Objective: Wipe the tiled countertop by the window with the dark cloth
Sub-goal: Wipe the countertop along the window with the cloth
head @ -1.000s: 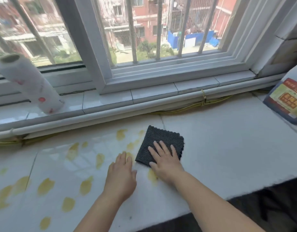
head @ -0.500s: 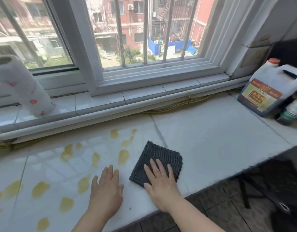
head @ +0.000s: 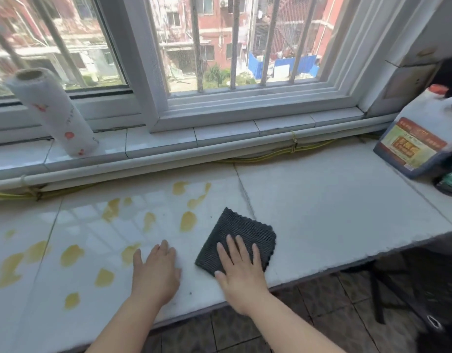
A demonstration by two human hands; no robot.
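Observation:
The dark ribbed cloth (head: 241, 231), folded square, lies flat on the white tiled countertop (head: 334, 215) close to its front edge. My right hand (head: 241, 273) presses flat on the cloth's near half, fingers spread. My left hand (head: 156, 272) rests palm down on the bare tile just left of the cloth, holding nothing. Several yellow stains (head: 188, 221) spot the tiles to the left of the cloth and behind it.
A paper towel roll (head: 53, 112) stands tilted on the window sill at the left. A large jug with an orange label (head: 420, 138) and a small dark bottle (head: 451, 179) stand at the right end. A white pipe and yellow cable (head: 258, 159) run along the back. Dark floor tiles lie below the edge.
The cloth under my right hand has slid from near the stains toward the front edge of the counter. My left hand moved back with it. The view has shifted right, showing the jug.

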